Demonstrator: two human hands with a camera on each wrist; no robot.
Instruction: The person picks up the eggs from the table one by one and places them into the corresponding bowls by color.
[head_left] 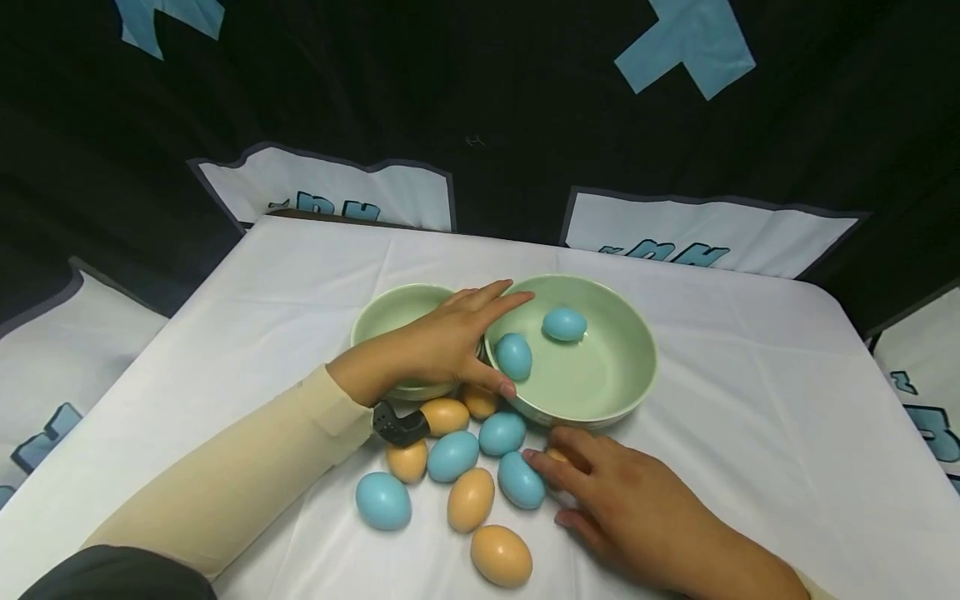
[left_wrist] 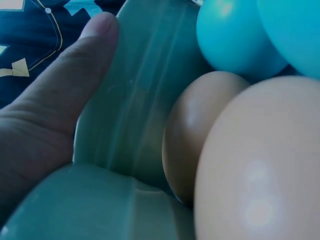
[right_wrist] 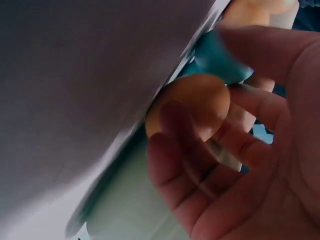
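Observation:
My left hand (head_left: 457, 337) rests on the left rim of the right green bowl (head_left: 600, 358), fingers spread and thumb along its front edge. Two blue eggs (head_left: 565, 324) lie inside that bowl. In the left wrist view the thumb (left_wrist: 75, 75) lies against the bowl's side (left_wrist: 130, 110). My right hand (head_left: 637, 508) is low over the table before the bowl. Its index fingertip touches a blue egg (head_left: 520, 481), while the thumb looks apart from it in the head view. An orange egg (right_wrist: 192, 105), mostly hidden in the head view, lies by the other fingers.
A second green bowl (head_left: 390, 312) stands to the left, partly behind my left forearm. Several loose orange eggs (head_left: 501, 556) and blue eggs (head_left: 383, 501) lie on the white tablecloth (head_left: 735, 417) in front of the bowls. A black curtain (head_left: 487, 100) hangs behind the table.

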